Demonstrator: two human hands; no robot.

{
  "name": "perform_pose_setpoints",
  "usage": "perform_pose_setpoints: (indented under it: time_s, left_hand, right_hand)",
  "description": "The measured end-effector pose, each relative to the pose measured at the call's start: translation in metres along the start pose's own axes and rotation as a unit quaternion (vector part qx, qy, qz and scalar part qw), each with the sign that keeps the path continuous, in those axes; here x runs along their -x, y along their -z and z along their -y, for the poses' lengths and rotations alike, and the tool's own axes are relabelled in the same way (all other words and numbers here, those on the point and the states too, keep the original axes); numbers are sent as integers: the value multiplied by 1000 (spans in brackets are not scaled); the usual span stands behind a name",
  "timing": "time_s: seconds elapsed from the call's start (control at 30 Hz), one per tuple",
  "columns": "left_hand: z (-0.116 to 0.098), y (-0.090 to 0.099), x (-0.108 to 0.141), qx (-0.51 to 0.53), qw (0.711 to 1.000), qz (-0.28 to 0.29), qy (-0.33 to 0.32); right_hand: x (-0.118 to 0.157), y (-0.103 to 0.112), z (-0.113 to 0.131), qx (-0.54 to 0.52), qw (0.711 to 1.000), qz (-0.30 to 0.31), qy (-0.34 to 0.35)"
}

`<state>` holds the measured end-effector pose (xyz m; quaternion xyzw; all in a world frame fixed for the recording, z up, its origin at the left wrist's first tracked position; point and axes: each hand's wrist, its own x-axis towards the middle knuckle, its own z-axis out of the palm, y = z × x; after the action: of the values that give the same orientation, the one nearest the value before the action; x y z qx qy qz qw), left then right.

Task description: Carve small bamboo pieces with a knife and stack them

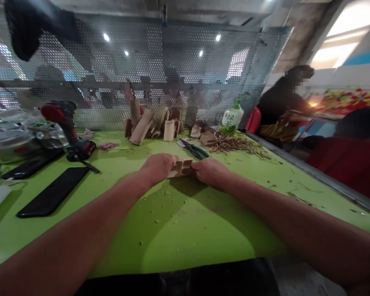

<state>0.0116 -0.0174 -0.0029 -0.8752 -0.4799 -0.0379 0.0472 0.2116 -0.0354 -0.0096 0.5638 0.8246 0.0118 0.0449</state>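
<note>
Crumbs (157, 221), too many to count, lay nearest. Beyond them one block (181, 168) sat between both hands, its longer side seemingly running left to right, neither hand nearer: the left hand (158, 169) pinched its left end, the right hand (211, 172) its right. Farther off were one drill (67, 128), one pair of pliers (200, 150) and one bottle (233, 116).

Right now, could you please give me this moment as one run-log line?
left hand: gripping pale workpiece | right hand: gripping its other end | beyond hands: green-handled pliers on green tabletop | left side: red-and-black drill
</note>
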Motion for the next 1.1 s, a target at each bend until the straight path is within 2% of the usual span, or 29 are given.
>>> perform_pose_setpoints:
  time_s: [0.17, 0.37, 0.6, 0.87, 1.1]
  left_hand:
    - [4, -4, -2, 1, 1000, -12, -8]
    - [3, -3, -3, -1, 1000, 4, 6]
    - [2, -3, -2, 2, 1000, -3, 4]
    - [2, -4, -3, -20, 1000, -7, 0]
    - [4, -6, -4, -17, 1000, -13, -2]
  right_hand:
    - [3, 1, -3, 16, 999, 24, 22]
    - [5, -3, -7, -26, 999, -24, 13]
    - [-4, -7, -2, -21, 999, -24, -23]
    - [-4, 2, -2, -26, 1000, 2, 5]
    - [-10, -1, -8, -17, 999, 22, 35]
